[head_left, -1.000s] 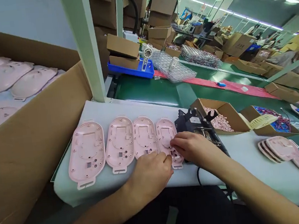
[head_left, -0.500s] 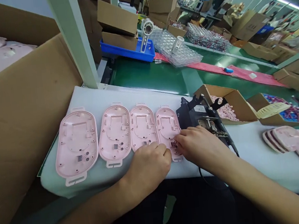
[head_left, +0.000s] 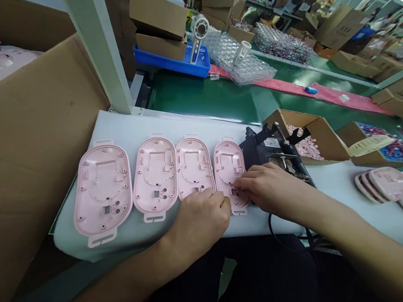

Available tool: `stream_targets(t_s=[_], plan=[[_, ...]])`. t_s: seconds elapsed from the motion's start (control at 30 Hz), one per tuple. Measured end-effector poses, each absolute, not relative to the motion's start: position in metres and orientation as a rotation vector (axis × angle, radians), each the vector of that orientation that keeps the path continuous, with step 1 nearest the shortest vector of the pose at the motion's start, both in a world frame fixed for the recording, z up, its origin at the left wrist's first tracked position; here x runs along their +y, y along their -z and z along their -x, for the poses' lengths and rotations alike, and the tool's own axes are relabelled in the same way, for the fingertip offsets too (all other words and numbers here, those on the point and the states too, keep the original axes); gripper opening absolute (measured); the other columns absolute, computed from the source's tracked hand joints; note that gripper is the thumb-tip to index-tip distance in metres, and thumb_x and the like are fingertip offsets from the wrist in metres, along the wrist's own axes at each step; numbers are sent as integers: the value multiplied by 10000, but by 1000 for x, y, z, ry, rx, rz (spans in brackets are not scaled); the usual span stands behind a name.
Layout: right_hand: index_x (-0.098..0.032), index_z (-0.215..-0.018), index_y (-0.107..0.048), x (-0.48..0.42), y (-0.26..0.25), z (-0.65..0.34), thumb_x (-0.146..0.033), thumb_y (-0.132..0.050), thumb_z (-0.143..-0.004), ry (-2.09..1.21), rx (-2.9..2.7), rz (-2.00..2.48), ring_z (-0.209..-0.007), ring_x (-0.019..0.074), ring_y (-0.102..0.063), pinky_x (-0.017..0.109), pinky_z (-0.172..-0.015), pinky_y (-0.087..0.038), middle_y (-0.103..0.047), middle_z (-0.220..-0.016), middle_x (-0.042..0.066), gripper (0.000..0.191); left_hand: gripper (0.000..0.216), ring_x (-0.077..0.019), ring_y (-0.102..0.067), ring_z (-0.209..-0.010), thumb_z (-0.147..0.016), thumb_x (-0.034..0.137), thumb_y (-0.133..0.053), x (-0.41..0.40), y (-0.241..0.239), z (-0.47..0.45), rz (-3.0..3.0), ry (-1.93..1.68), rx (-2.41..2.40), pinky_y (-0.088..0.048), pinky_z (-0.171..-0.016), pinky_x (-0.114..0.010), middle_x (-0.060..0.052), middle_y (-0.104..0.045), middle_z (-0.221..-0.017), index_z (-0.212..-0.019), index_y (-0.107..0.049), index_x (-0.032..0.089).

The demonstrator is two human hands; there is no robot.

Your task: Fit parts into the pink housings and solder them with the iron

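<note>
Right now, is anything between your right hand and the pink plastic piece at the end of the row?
Nothing visible does: the right hand rests on the pink plastic piece. The black machine sits beyond it, not between them.

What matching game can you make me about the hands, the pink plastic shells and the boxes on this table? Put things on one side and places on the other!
Things
1. Left hand
2. Right hand
3. Bright blue plastic tray
4. Brown cardboard box of small pink pieces

Places
A. Just past the black machine
B. On the oval pink plastic shell at the row's right end
C. On the green bench, under brown cardboard boxes
D. On the lower edge of the third oval pink plastic shell from the left

Pairs: 1-D, 2-B, 3-C, 4-A
</note>
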State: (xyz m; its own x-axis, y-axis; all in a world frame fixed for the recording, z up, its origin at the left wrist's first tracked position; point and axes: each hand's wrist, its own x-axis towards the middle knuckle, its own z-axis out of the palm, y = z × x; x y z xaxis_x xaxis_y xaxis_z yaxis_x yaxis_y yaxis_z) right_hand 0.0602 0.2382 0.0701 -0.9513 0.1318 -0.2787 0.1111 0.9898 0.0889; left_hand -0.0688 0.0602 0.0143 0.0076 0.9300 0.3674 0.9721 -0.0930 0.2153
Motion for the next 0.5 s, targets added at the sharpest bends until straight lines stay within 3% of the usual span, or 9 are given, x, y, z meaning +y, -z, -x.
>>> stream_targets(t_s=[0.13,0.3,0.5], plan=[[-236,-869,-684,239,-66,-59,-190,-633,-909,-35,2853,-211,-831,185,-624,333,-697,-305,-721,-879,-4,79,207,-174,-548,-628,-875,3,-517,60,-12,69,2168,662,-2031,-331,-521,-315,-9,-578,-723,-765,-559,174],[-220,-781,-657,238,-75,-52,-139,-600,-905,8,2787,-262,-833,182,-623,325,-685,-283,-712,-852,-9,159,211,-172,-540,-616,-863,-4,-529,59,-13,70,2141,689,-2023,-320,-503,-317,-4,-569,-709,-756,-559,176],[-218,-864,-706,234,-79,-48,-262,-555,-997,-43,2752,-345,-830,199,-636,346,-708,-289,-719,-844,7,206,216,-182,-550,-615,-838,-15,-547,59,-14,70,2150,700,-2018,-362,-497,-331,-2,-576,-713,-748,-571,180]])
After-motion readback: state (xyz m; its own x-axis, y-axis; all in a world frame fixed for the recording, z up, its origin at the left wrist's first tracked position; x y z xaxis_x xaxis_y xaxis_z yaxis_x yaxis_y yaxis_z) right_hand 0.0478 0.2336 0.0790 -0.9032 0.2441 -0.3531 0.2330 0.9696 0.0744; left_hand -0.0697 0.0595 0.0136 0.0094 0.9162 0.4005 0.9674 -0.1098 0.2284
